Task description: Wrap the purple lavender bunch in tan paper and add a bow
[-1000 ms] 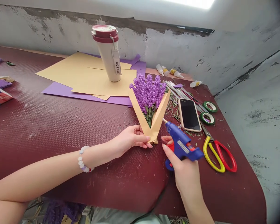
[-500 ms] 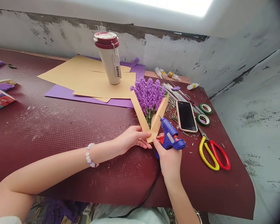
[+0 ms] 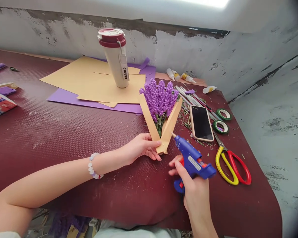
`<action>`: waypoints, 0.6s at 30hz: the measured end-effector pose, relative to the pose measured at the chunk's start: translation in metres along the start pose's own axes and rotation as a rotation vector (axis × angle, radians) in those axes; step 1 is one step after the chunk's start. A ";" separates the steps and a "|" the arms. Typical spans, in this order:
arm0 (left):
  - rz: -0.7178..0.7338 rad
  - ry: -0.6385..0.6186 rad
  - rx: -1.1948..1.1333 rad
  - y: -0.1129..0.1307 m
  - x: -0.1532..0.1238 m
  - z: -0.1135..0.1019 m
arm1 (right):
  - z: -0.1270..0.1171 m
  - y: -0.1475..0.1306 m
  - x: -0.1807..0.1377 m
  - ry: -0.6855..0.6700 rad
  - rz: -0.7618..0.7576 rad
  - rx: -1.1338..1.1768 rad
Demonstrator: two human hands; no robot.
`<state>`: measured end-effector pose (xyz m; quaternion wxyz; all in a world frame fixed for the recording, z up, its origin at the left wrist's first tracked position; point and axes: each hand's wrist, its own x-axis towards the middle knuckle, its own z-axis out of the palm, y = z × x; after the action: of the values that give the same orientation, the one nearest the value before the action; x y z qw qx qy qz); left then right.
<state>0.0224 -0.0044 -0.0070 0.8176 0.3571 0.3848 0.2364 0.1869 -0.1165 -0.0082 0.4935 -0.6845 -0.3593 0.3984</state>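
Observation:
My left hand [image 3: 144, 147] pinches the lower point of a tan paper wrapper [image 3: 149, 120], thumb on top and fingers beneath. The wrapper's two folded sides form a V around a bunch of purple artificial lavender [image 3: 159, 100], its green stems [image 3: 159, 125] running down into the fold. My right hand [image 3: 195, 188] is wrapped round the handle of a blue hot glue gun [image 3: 192, 157]. The gun's nozzle points up and left, a little right of the wrapper's right side and apart from it.
Behind stands a coffee cup [image 3: 115, 62] on tan paper [image 3: 72, 79] and purple sheets [image 3: 62, 98]. To the right lie a phone [image 3: 202, 123], rolls of green tape [image 3: 221, 127], scissors [image 3: 229, 162] and cut stems. Small glue bottles [image 3: 188, 78] line the back edge.
My right hand has drawn the glue gun away from the wrapper's bottom, toward the right and nearer me. My left hand keeps its hold in nearly the same place.

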 end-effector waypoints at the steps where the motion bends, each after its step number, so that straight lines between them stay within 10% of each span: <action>1: -0.002 0.002 -0.006 0.000 0.000 0.000 | -0.005 -0.001 -0.005 -0.009 0.015 -0.040; 18: -0.033 -0.017 -0.053 -0.002 0.002 -0.003 | -0.006 -0.001 -0.028 0.077 0.058 -0.260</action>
<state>0.0217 -0.0030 -0.0110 0.8338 0.3309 0.3774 0.2300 0.1802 -0.1433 -0.0012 0.4025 -0.7674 -0.3690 0.3361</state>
